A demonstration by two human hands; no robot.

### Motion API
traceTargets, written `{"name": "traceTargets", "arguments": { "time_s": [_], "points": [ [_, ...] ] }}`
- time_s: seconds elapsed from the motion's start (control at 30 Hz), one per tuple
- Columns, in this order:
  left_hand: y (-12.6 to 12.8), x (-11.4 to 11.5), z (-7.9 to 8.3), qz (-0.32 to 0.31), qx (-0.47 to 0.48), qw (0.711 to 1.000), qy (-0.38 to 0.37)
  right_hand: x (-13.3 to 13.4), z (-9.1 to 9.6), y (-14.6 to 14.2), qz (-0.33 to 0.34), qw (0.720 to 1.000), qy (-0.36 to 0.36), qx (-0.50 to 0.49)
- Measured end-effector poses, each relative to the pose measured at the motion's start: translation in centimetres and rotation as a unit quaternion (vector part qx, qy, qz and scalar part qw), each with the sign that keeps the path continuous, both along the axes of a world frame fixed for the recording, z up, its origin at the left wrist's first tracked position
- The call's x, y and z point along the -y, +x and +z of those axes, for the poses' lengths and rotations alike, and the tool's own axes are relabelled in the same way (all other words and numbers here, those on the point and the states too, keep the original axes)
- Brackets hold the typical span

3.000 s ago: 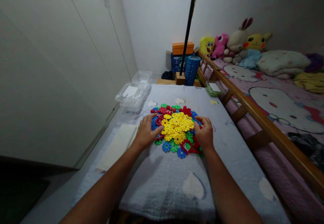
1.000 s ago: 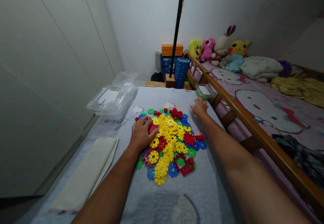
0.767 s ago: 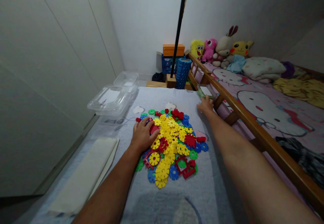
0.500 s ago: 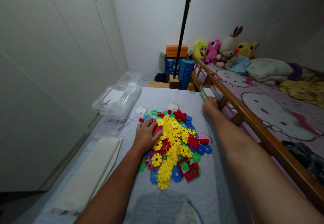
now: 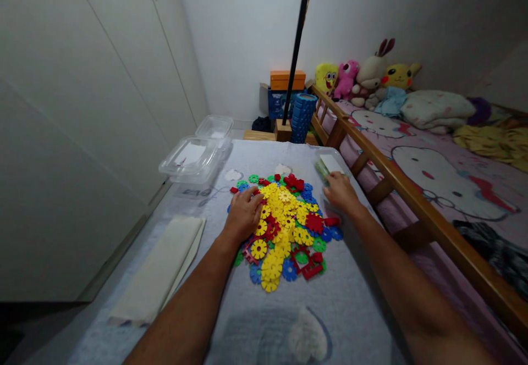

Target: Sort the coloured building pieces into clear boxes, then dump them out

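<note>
A heap of flat plastic snowflake building discs [image 5: 284,227], mostly yellow with red, blue and green ones at the sides, lies on the cloth-covered table [image 5: 358,299]. My left hand [image 5: 244,214] rests on the heap's left side, fingers loosely spread over red and yellow pieces; nothing is visibly gripped. To the heap's far right, my right hand [image 5: 341,190] has its fingers closed on the near side of a clear plastic box [image 5: 333,161]. A white label and something green show through the box. The fingertips of my right hand are partly hidden.
Clear plastic containers [image 5: 192,159] stand at the table's far left. A folded cream cloth [image 5: 159,277] lies near the left edge. The wooden bed rail [image 5: 396,205] runs along the right side. A black pole [image 5: 295,51] rises behind the table.
My right hand has brought the plastic box from beside the bed rail leftward and nearer over the table. My left hand stays on the heap; the view has shifted slightly.
</note>
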State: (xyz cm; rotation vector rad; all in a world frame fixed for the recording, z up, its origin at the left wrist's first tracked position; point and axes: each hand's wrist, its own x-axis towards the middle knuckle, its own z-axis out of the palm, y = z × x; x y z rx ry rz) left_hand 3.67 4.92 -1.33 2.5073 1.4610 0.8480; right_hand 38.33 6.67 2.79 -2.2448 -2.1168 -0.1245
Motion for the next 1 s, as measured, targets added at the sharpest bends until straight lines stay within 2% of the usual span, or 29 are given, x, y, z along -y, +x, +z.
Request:
{"name": "traceTargets", "arguments": {
  "time_s": [0.07,0.2,0.3,0.37,0.47,0.57,0.63,0.73,0.87,1.0],
  "points": [
    [0.4,0.7,0.9,-0.016,-0.006,1.000,0.020,2.3,0.1,-1.2,0.009,1.000,0.003,0.000],
    [2.2,2.6,2.5,-0.099,-0.039,0.994,0.016,6.2,0.7,-3.0,0.024,1.000,-0.006,-0.002],
    [3.8,3.6,2.7,-0.132,-0.062,0.989,-0.019,7.9,1.3,-3.4,0.039,0.999,-0.010,-0.025],
    [4.6,3.8,2.5,-0.123,-0.075,0.989,-0.046,8.2,1.7,-3.1,0.048,0.997,0.000,-0.055],
    [5.0,3.5,2.2,-0.065,-0.076,0.993,-0.070,7.7,2.2,-1.9,0.027,0.996,0.049,-0.074],
    [4.9,3.1,2.3,0.009,-0.085,0.994,-0.074,6.3,2.4,-0.2,-0.033,0.993,0.102,-0.054],
    [4.9,2.9,2.3,0.053,-0.097,0.991,-0.078,5.3,2.3,0.7,-0.085,0.990,0.102,-0.048],
    [5.1,3.0,2.2,0.088,-0.100,0.987,-0.086,3.9,1.9,1.8,-0.152,0.983,0.055,-0.083],
    [6.1,3.7,1.8,0.091,-0.091,0.988,-0.085,2.8,1.1,2.8,-0.188,0.967,0.055,-0.162],
    [7.2,4.4,1.6,0.029,-0.096,0.992,-0.078,2.5,0.3,3.4,-0.198,0.936,0.099,-0.275]
  ]
}}
